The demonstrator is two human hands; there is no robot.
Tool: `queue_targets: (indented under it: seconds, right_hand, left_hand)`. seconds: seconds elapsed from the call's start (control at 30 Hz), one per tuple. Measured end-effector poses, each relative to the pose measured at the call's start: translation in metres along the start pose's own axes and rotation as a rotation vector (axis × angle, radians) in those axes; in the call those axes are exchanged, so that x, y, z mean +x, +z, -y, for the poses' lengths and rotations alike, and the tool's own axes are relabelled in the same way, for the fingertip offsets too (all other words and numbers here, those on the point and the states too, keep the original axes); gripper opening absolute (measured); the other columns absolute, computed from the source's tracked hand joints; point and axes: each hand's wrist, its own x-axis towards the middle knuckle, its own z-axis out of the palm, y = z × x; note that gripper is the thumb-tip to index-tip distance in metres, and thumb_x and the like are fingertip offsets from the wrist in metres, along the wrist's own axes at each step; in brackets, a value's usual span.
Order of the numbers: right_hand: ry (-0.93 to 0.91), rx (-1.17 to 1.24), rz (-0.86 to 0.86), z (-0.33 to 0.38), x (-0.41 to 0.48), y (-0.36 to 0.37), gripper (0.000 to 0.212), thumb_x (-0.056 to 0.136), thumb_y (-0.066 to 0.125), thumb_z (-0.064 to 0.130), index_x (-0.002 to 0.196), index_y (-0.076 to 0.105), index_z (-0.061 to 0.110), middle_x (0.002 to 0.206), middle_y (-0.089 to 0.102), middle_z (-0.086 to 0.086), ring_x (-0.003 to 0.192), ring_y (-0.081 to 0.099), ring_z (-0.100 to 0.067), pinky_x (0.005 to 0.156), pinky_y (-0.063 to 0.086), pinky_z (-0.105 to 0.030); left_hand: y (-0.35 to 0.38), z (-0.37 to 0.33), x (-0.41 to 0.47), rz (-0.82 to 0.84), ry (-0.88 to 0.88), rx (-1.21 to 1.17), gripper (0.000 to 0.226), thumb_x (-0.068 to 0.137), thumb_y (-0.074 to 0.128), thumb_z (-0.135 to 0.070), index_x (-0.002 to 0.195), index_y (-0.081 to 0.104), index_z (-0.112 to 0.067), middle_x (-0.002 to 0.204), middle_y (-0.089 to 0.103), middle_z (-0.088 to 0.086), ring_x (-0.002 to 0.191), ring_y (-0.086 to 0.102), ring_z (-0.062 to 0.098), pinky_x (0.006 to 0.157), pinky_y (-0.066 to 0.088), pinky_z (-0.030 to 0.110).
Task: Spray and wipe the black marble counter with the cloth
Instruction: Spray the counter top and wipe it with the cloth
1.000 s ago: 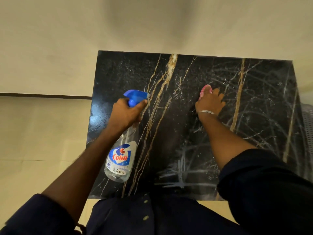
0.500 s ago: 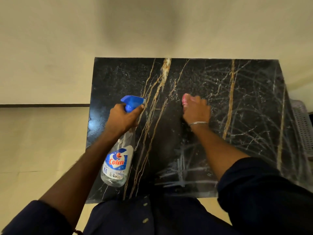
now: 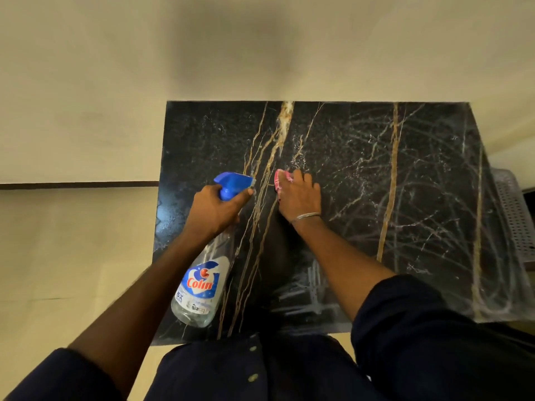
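The black marble counter (image 3: 405,175) with gold and white veins fills the middle of the view. My left hand (image 3: 215,208) grips the neck of a clear spray bottle (image 3: 199,287) with a blue trigger head, held above the counter's left part, nozzle pointing away from me. My right hand (image 3: 299,195) presses flat on a pink cloth (image 3: 280,178), of which only an edge shows beyond the fingers, near the counter's middle. Fine spray droplets lie on the marble just beyond the cloth. A thin bangle circles my right wrist.
A cream wall rises behind the counter and pale floor tiles lie to the left. A grey perforated basket (image 3: 512,215) stands off the counter's right edge. My dark shirt covers the counter's near edge.
My right hand has slid the pink cloth leftward across the marble, ending close to the spray bottle's head. My left hand with the bottle has stayed in much the same place.
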Motion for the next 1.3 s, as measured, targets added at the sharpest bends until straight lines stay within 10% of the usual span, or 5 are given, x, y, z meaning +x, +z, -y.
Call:
queue_targets:
  seconds: [0.37,0.7,1.0,1.3]
  right_hand:
    - [0.537,0.105,-0.037,-0.067,-0.006,-0.001,0.058,0.088,0.061,0.029,0.141,0.042,0.016,0.133,0.046,-0.014,0.120,0.045,-0.038,0.094,0.044,-0.051]
    - [-0.010,0.034,-0.035,-0.032,-0.033,0.003,0.049,0.092,0.050,0.032,0.140,0.046,0.021,0.116,0.054,-0.010,0.100,0.052,-0.029,0.073,0.045,-0.037]
    - [0.531,0.136,-0.096,-0.082,-0.032,0.007,0.048,0.092,0.050,0.029,0.136,0.047,0.011,0.125,0.045,-0.019,0.110,0.047,-0.038,0.082,0.047,-0.044]
    - [-0.023,0.029,-0.052,0.031,-0.065,0.016,0.062,0.089,0.045,0.039,0.143,0.041,0.010,0.118,0.052,-0.013,0.095,0.051,-0.029,0.077,0.043,-0.042]
  left_hand:
    - [-0.008,0.003,0.000,-0.015,0.053,0.043,0.033,0.090,0.066,-0.046,0.088,0.058,-0.014,0.062,0.064,-0.001,0.045,0.061,0.001,0.050,0.048,0.015]
    - [-0.010,0.010,-0.007,0.013,0.042,0.060,0.038,0.090,0.065,-0.050,0.087,0.059,-0.013,0.063,0.065,0.001,0.052,0.063,0.007,0.057,0.050,0.021]
    - [-0.013,0.008,-0.007,0.007,0.043,0.053,0.032,0.090,0.066,-0.047,0.081,0.056,-0.017,0.066,0.064,0.002,0.058,0.063,0.014,0.062,0.053,0.026]
    - [-0.002,0.003,-0.013,0.041,0.042,0.064,0.031,0.090,0.067,-0.044,0.078,0.056,-0.018,0.060,0.064,-0.001,0.044,0.061,0.002,0.047,0.047,0.011]
